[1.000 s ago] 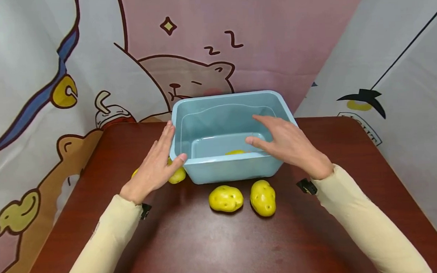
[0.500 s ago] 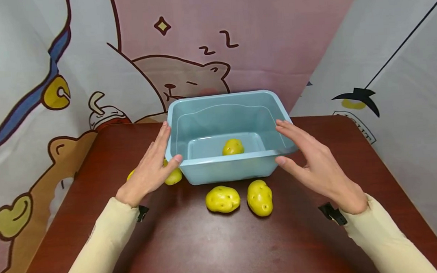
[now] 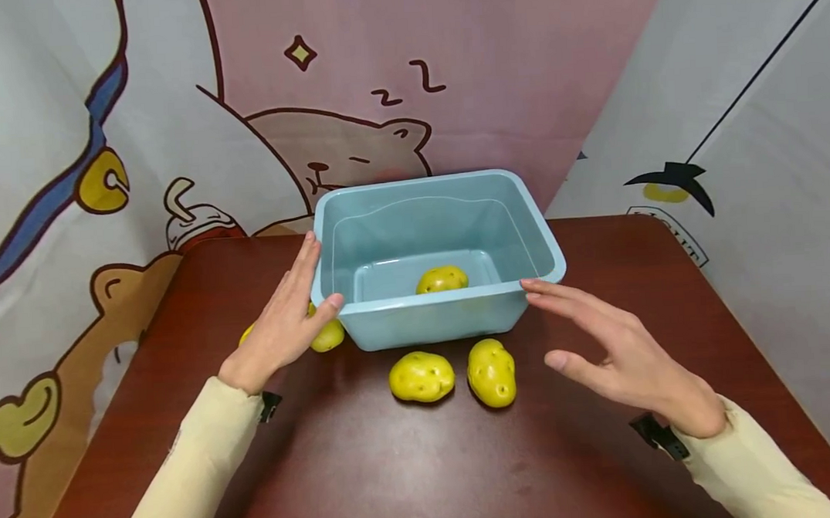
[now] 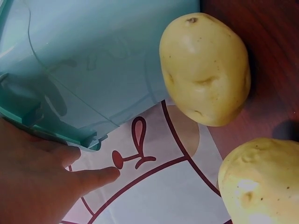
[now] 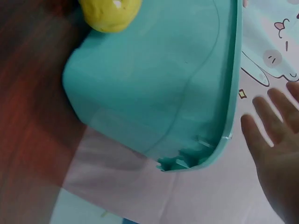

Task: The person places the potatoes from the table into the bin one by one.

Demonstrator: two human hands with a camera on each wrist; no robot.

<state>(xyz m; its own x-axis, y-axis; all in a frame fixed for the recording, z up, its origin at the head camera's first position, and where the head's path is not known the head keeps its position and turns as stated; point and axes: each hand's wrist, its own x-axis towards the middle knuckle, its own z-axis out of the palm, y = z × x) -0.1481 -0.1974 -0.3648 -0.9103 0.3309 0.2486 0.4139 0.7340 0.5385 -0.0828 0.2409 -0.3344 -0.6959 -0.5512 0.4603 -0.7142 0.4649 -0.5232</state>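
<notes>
A light blue plastic bin point(image 3: 418, 321) stands on the table with one yellow potato point(image 3: 442, 279) lying on its floor. Along the bin's left rim rests my left hand point(image 3: 278, 319), its fingers straight and thumb near the front corner. My right hand point(image 3: 621, 350) is spread in the air off the front right corner, holding nothing. Two more potatoes, one lying sideways point(image 3: 422, 377) and one lengthwise point(image 3: 492, 373), lie before the bin. Beside its left wall, another potato point(image 3: 329, 336) and a yellow sliver of one point(image 3: 246, 333) show from behind my left hand; the left wrist view shows both potatoes point(image 4: 205, 70).
The dark red-brown wooden table point(image 3: 424, 475) ends just behind the bin. A cartoon-printed cloth point(image 3: 504, 70) hangs along the back and sides. Dark straps are on both wrists near the sleeves point(image 3: 194, 462).
My right hand has drawn out of the bin, moving right and toward me. The potato inside has come into view and shifted a little. My left hand stays at the rim.
</notes>
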